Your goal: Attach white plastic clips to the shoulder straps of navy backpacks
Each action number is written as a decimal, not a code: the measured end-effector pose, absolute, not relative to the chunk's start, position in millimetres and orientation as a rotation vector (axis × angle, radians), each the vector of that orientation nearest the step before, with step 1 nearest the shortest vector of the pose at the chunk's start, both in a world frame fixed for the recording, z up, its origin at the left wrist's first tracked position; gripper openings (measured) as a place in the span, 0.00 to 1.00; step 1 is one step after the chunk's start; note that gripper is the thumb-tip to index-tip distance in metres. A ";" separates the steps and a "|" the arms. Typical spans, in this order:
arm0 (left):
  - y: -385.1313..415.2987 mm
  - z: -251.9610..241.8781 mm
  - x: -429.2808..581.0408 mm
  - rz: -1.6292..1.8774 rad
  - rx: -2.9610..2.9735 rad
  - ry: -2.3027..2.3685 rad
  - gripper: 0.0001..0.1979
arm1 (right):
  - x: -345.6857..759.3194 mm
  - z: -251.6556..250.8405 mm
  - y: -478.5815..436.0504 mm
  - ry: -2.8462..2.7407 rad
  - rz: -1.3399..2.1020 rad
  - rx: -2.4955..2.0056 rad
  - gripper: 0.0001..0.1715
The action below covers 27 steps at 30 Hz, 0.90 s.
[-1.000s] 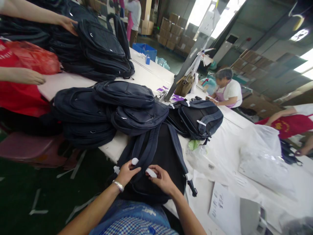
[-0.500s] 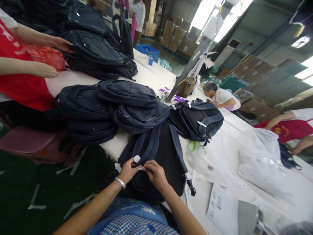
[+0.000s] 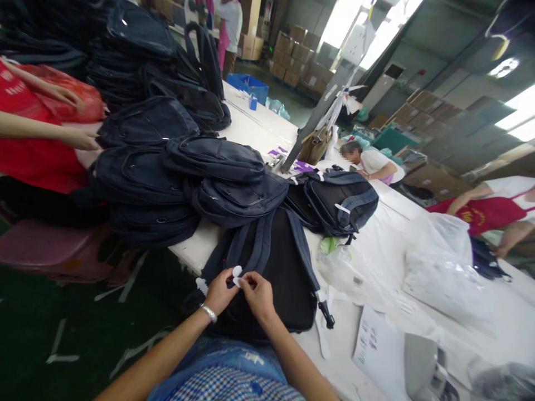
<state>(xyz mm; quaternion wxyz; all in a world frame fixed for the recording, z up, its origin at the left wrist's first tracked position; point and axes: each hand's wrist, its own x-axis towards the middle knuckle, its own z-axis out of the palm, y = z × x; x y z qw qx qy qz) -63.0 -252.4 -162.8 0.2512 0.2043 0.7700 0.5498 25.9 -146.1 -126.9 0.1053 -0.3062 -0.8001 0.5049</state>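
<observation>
A dark navy backpack (image 3: 288, 267) lies at the table's edge before me, its black padded back and straps facing up. Over its lower left strap, my left hand (image 3: 219, 292) is closed in a pinch on a small white strip with rounded ends (image 3: 237, 272). My right hand (image 3: 257, 292) meets it there, thumb and fingers pinching the strip's other rounded end. What lies under the fingertips is hidden. Another white piece (image 3: 202, 286) shows left of my left hand, and a white wrap (image 3: 321, 298) sits near the black buckle (image 3: 326, 315) at the right.
Stacked navy backpacks (image 3: 225, 161) stand beyond mine, and another backpack (image 3: 343, 200) lies right of them. A co-worker's hand (image 3: 86, 139) is at the left. Clear plastic bags (image 3: 443, 273), a handwritten sheet (image 3: 371, 340) and a grey tape dispenser (image 3: 422, 365) lie on the white table. A metal post (image 3: 307, 133) rises behind.
My right hand has shifted slightly left and up, and the strip's two rounded ends now show close together. At the left, the co-worker has moved a backpack nearer, beside the stack.
</observation>
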 end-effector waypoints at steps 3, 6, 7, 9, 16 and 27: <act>-253.1 -162.8 -62.2 1.486 0.590 2.131 0.19 | 23.4 -124.9 -147.3 -2.316 1.532 -0.853 0.12; -256.5 -158.3 -66.5 1.468 0.635 2.077 0.20 | 20.0 -126.7 -146.6 -2.213 1.666 -0.905 0.13; -257.9 -155.6 -69.6 1.456 0.646 2.019 0.21 | 18.6 -127.9 -146.3 -2.173 1.709 -0.932 0.13; -260.1 -149.2 -77.6 1.426 0.640 1.918 0.20 | 16.0 -130.5 -146.1 -2.088 1.783 -0.979 0.14; -256.4 -135.3 -94.9 1.339 0.626 2.092 0.15 | 10.2 -138.6 -148.2 -1.955 1.872 -1.071 0.14; -259.4 -135.7 -84.0 1.548 0.362 2.059 0.14 | 7.4 -133.8 -146.2 -2.155 1.709 -1.112 0.11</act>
